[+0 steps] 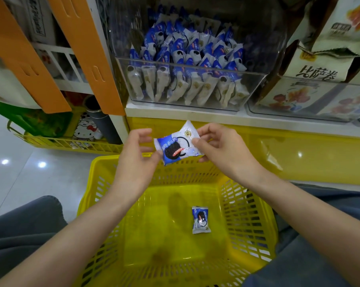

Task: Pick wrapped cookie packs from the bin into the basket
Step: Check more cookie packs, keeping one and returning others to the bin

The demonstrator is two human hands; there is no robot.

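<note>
the yellow slotted plastic basket [247,214] nearest you holds one blue-and-white wrapped cookie pack [200,219]. over its far rim your left hand [135,162] and right hand [222,150] pinch a second pack [176,146] by its edges, seemingly ready to drop it in.

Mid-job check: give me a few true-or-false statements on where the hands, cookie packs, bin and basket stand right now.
1. The left hand and the right hand together hold one cookie pack above the basket. True.
2. The basket holds nothing yet. False: a second pack lies on its floor.
3. The clear bin on the shelf holds many packs. True.
4. The right hand is reaching into the clear bin. False: it pinches the held cookie pack's right side, below the shelf.
</note>
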